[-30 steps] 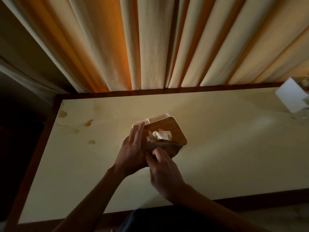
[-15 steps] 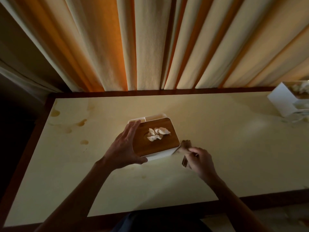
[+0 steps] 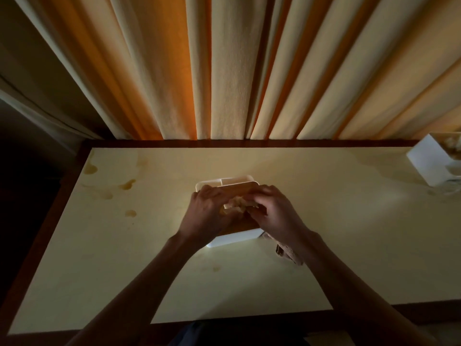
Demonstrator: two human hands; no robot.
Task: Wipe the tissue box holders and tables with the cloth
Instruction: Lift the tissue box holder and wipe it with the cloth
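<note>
Both my hands are on top of the tissue box holder. My left hand [image 3: 207,216] lies over its left side, fingers curled down across the wooden lid [image 3: 245,192]. My right hand [image 3: 272,212] is at the centre of the lid, fingertips pinching the crumpled tissue [image 3: 235,204] that sticks up out of the opening.

The tissue box holder [image 3: 234,239] is white with a brown wooden top and stands mid-worktop; a narrow white compartment shows along its far edge, contents not discernible.

The cloth [image 3: 287,250], brown, lies on the worktop just beside the holder's near right corner, partly under my right wrist.

Worktop [image 3: 349,245]: pale cream, dark wooden border, several brownish stains [image 3: 127,184] at far left. A second white holder [image 3: 434,162] stands at the far right edge, with something pale inside. Curtains [image 3: 224,71] hang behind.
</note>
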